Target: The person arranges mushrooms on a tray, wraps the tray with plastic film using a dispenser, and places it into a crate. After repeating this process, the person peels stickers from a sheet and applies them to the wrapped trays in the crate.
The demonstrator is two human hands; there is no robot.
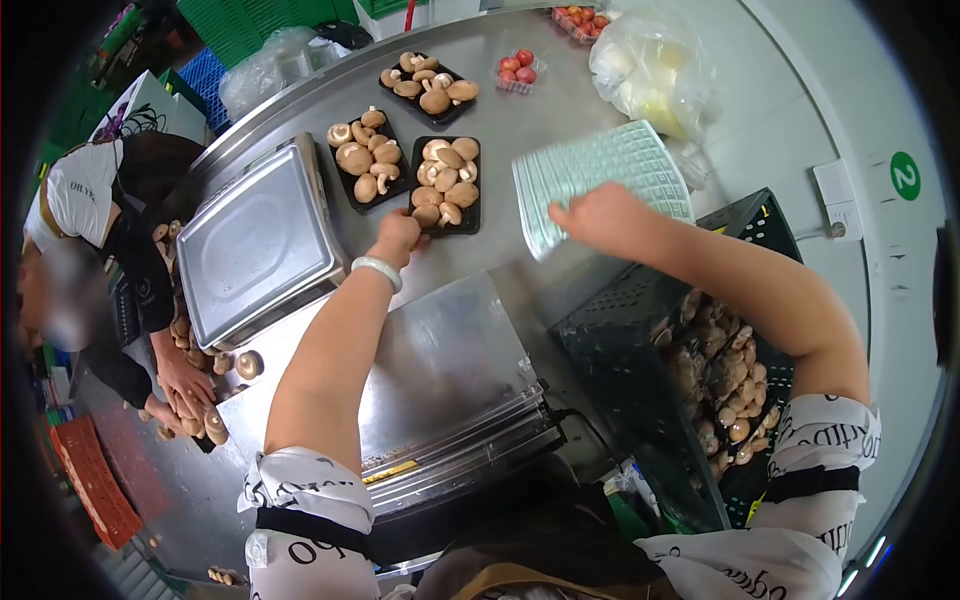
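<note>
My left hand (398,236) is closed on the near left corner of a black tray of mushrooms (447,182), which rests on the steel table. Further right, my right hand (598,218) grips a sheet of green-and-white labels (600,175), blurred along its upper edge, above the table. Two more filled mushroom trays stand close by, one to the left (366,158) and one behind (430,88). In front of my left hand lies a flat steel-topped machine (450,345).
A scale (258,235) stands at left. Beyond it a co-worker's hands (182,388) touch mushrooms. At right is a dark crate (620,365) of mushrooms. Tomatoes in a clear pack (516,74) and a plastic bag (645,75) sit at the back.
</note>
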